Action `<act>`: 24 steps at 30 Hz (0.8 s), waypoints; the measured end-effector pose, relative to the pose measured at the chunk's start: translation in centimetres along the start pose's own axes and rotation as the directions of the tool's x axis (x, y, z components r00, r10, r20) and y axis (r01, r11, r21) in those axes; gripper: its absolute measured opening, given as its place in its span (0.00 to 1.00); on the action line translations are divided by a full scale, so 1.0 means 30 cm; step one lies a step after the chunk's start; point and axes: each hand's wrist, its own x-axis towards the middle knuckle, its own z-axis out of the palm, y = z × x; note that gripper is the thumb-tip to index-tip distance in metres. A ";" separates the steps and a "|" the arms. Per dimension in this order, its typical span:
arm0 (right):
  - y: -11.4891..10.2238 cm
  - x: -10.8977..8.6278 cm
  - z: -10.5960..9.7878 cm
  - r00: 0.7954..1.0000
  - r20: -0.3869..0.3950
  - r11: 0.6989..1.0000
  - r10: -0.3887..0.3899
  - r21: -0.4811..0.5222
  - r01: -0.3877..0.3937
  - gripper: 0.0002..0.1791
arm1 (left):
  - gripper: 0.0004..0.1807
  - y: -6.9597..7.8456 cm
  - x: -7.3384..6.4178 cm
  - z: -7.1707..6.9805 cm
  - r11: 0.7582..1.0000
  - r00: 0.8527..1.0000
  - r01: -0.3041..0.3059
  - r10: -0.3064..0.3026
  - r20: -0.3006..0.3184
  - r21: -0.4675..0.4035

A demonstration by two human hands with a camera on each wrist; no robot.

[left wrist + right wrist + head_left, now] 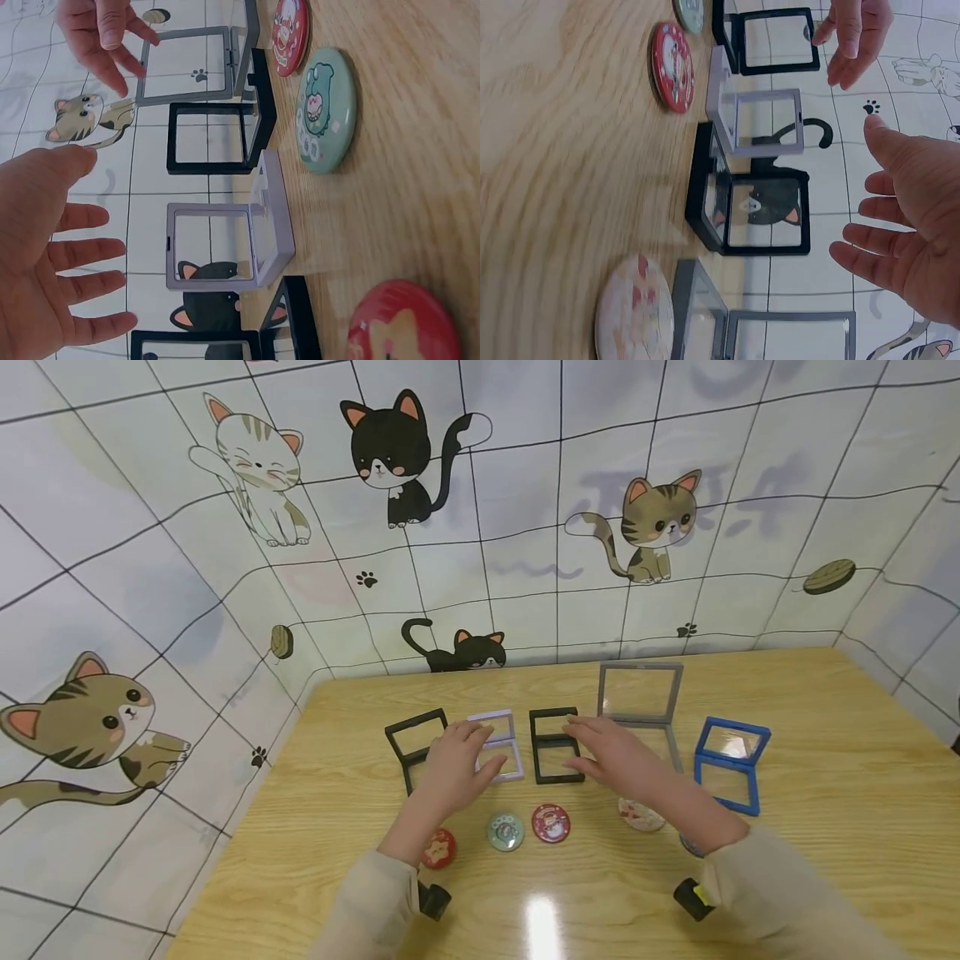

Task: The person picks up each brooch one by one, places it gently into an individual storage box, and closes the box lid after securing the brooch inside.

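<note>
My left hand (454, 764) is held over the wood table, fingers extended and nothing in them, near the left black hinged case (414, 720) and the lilac case (280, 225). My right hand (626, 760), also holding nothing, hovers between the middle black case (558, 779) and the larger grey case (639, 666). All these cases stand with lids raised, as does a blue case (726, 760). In front lie round badges: a red one with a star (438, 849), a green one (506, 832), a red one (551, 823) and a whitish-red one (639, 815).
A bluish round badge (692, 845) is mostly hidden beneath my right forearm. Behind the table (825, 860) hangs a white gridded cloth (525, 527) printed with cats, which also covers the left side. Black wrist devices (692, 900) stick out under both sleeves.
</note>
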 end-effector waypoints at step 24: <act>-0.242 0.084 0.194 0.974 0.143 0.839 0.176 0.497 -0.224 0.05 | 0.05 -0.147 -0.225 0.015 0.847 0.891 0.454 -0.422 0.168 -0.278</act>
